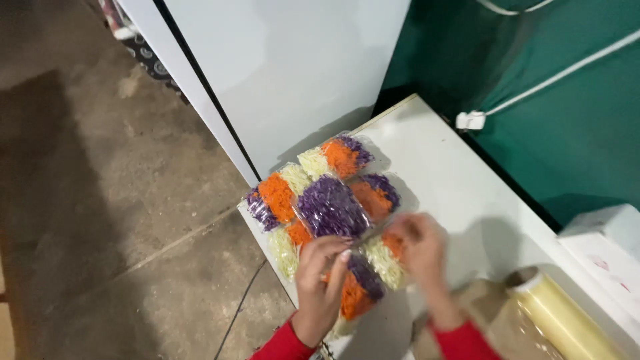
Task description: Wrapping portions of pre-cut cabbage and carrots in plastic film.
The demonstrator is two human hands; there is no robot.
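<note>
The left hand (320, 280) rests with fingers closed over a wrapped vegetable pack (357, 287) near the white table's (460, 180) left edge; the blurred right hand (419, 243) pinches another pack (387, 257). A nudge might tip the edge packs off.

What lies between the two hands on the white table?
In the head view, between the left hand and the right hand lie wrapped packs of shredded vegetables, orange, purple and pale, on the white table.
</note>
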